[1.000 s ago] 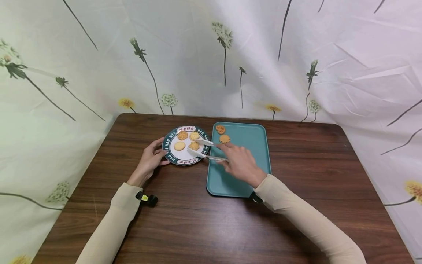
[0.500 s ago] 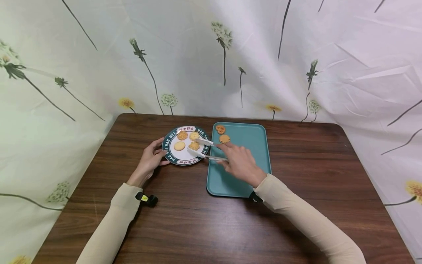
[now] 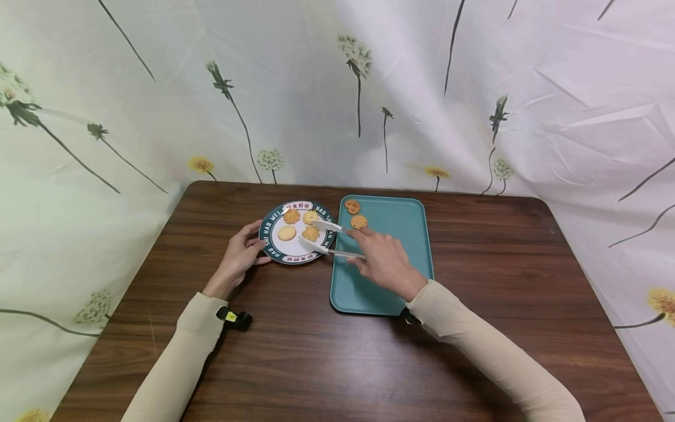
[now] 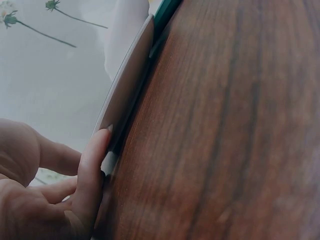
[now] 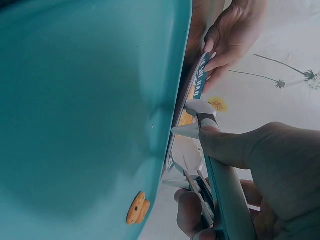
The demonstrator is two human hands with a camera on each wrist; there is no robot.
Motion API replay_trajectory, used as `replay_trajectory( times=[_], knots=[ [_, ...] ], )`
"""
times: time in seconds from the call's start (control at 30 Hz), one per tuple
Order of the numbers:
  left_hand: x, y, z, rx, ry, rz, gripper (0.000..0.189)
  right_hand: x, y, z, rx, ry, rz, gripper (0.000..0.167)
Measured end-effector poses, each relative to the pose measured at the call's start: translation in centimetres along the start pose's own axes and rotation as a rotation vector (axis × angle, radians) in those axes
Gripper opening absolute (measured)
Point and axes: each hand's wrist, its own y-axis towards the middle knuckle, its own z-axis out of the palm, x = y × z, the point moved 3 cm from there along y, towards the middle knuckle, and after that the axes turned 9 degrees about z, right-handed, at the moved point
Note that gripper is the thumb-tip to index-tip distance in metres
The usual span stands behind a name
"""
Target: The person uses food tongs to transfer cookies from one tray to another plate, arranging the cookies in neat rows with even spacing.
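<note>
Nearest, two cream sleeves (image 3: 485, 349) stretched over the brown wood-grain table (image 3: 306, 363); a black device (image 3: 234, 317) sat at the left cuff. Right hand (image 3: 387, 259), over the tray, had its fingers curled round the tongs (image 3: 345, 254). Their arms were spread, white tips over the plate, the flower-shaped cookie (image 3: 310, 234) between them; contact with it couldn't be told. Left hand (image 3: 235, 258), fingers bent, pinched the left rim of the plate (image 3: 296, 247), which lay just beside the teal tray (image 3: 398, 234), on its left. Also on the plate: plain round cookie (image 3: 287, 233) at left, swirl cookie (image 3: 291, 216) behind it, and a pale cookie (image 3: 310, 217) behind the flower-shaped one, partly covered by a tong tip. Tray's far left corner: a dotted round cookie (image 3: 359, 222), then a pretzel-shaped cookie (image 3: 352, 206) just beyond. Dandelion-print cloth (image 3: 295, 88) hung behind the table.
</note>
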Motion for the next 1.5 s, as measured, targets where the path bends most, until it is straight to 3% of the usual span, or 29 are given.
replay_trajectory(
  times=[0.27,0.7,1.5],
  knots=[
    [0.0,0.0,0.0,0.0,0.002,-0.001,0.063,-0.5,-0.2,-0.3,0.011,0.052,0.043,0.064],
    [0.0,0.0,0.1,0.002,0.012,0.0,0.063,-2.4,-0.4,-1.5,-0.042,0.064,0.082,0.067],
    [0.2,0.1,0.1,-0.001,-0.01,-0.016,0.063,-5.8,-1.4,-3.4,-0.079,0.003,0.141,0.062]
  ],
)
